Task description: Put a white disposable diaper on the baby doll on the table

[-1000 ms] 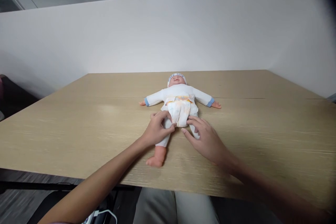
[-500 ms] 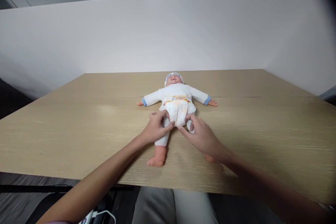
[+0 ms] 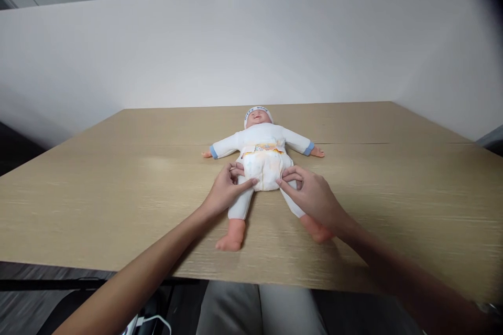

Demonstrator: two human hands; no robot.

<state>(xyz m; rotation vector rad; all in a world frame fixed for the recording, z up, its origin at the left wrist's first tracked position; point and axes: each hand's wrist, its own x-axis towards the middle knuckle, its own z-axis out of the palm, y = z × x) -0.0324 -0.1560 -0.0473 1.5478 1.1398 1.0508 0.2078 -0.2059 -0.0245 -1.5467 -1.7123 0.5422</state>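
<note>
A baby doll [image 3: 258,131] in a white suit with blue cuffs and a white headband lies on its back, head away from me, arms and legs spread. A white diaper [image 3: 264,170] with a printed orange and yellow waistband covers its hips. At the diaper's left leg edge, my left hand [image 3: 232,184] has its thumb on the front and its fingers curled at the side, holding the edge. My right hand [image 3: 308,188] pinches the opposite leg edge between thumb and fingers. Its fingertips partly hide the diaper there.
The doll lies on a wooden table [image 3: 137,209] with a seam across its far part. A white partition [image 3: 251,47] stands behind and at the right. Below the front edge are my legs [image 3: 259,309] and a white cable [image 3: 159,318].
My hands have moved slightly apart, and the diaper's front between them is spread wider and flatter. More of the doll's right-side leg and foot now shows.
</note>
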